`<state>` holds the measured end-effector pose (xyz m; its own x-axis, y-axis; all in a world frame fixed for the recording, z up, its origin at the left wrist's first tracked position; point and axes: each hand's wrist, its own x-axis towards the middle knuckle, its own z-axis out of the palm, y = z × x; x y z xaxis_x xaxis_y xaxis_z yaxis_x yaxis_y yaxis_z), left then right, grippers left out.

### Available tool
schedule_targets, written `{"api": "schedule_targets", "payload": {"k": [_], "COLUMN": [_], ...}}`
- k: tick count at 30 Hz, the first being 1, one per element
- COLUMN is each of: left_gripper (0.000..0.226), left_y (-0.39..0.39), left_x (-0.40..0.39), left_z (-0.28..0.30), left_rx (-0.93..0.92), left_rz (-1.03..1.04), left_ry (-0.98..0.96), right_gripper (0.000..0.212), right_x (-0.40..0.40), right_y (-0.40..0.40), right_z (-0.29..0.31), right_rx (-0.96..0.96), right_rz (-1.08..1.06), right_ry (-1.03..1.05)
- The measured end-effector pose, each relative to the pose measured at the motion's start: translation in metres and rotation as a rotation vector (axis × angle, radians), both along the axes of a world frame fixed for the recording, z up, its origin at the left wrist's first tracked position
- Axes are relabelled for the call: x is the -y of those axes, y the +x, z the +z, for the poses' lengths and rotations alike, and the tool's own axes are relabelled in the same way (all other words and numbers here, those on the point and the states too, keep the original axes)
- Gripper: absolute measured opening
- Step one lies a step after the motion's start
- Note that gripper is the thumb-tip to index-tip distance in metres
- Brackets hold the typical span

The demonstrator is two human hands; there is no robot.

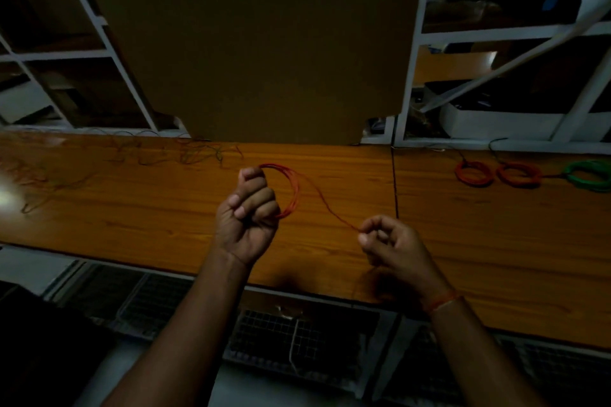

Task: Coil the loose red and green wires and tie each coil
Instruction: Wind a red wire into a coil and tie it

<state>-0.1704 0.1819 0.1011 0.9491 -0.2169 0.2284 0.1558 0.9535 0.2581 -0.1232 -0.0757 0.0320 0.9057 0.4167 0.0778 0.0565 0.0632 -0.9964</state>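
Note:
My left hand grips a coil of red wire above the wooden table; the loop arcs out to the right of my curled fingers. A single red strand runs from the coil down to my right hand, which pinches its end between thumb and fingers. Loose red and green wires lie tangled at the table's far left. Two finished red coils and a green coil lie at the far right.
A large cardboard sheet stands upright behind the table's middle. White shelving with boxes flanks it on both sides. Wire-mesh trays sit below the table's near edge. The scene is dim.

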Motion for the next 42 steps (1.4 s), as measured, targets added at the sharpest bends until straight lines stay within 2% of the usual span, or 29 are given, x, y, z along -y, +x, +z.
{"api": "schedule_targets", "payload": {"k": [5,7,9,11,13,15,21,24,27,31,32,34,36,37,39,42], "left_gripper": [0.033,0.037,0.035,0.028,0.023,0.020,0.022,0.024,0.025,0.020,0.022,0.028,0.031,0.030,0.028,0.040], "left_y": [0.015,0.020,0.024,0.027,0.030,0.032,0.030,0.028,0.030,0.032,0.031,0.030,0.030,0.031,0.033,0.037], "left_x": [-0.039,-0.043,-0.040,-0.037,-0.036,-0.037,-0.036,-0.036,-0.042,-0.057,-0.060,-0.060,-0.056,-0.053,-0.049,-0.050], "left_z": [0.005,0.004,0.003,0.003,0.002,0.000,-0.004,-0.001,0.000,0.003,0.004,0.005,0.006,0.006,0.006,0.009], "left_rx": [-0.027,-0.060,-0.118,-0.186,-0.217,-0.229,-0.209,-0.203,-0.237,-0.232,-0.233,-0.223,-0.201,-0.194,-0.164,-0.096], "left_rz": [0.045,0.090,0.186,0.306,0.386,0.432,0.502,0.520,0.526,0.387,0.332,0.212,0.105,0.060,-0.022,-0.060], "left_ry": [-0.061,-0.034,0.065,0.232,0.359,0.426,0.706,0.787,0.722,0.522,0.490,0.432,0.404,0.403,0.382,0.268], "right_gripper": [0.017,0.016,0.015,0.010,0.027,0.037,0.032,0.026,0.027,0.023,0.032,0.065,0.088,0.090,0.073,0.028], "right_x": [-0.015,-0.027,-0.035,-0.041,-0.052,-0.061,-0.068,-0.072,-0.073,-0.075,-0.077,-0.088,-0.106,-0.116,-0.134,-0.146], "right_y": [-0.005,-0.005,-0.005,-0.006,-0.006,-0.007,-0.005,-0.003,-0.001,0.016,0.021,0.028,0.030,0.031,0.035,0.038], "right_z": [-0.018,-0.020,-0.016,0.001,0.020,0.037,0.061,0.071,0.072,0.052,0.049,0.052,0.062,0.063,0.064,0.050], "right_rx": [-0.109,-0.062,0.147,0.368,0.527,0.649,0.767,0.734,0.622,0.387,0.342,0.309,0.395,0.463,0.532,0.348], "right_rz": [-0.397,-0.455,-0.355,-0.082,0.175,0.281,0.334,0.359,0.243,0.031,-0.051,-0.189,-0.243,-0.234,-0.150,-0.098], "right_ry": [0.007,-0.141,-0.404,-0.650,-0.852,-0.948,-0.804,-0.675,-0.563,-0.720,-0.725,-0.633,-0.549,-0.531,-0.460,-0.175]}}
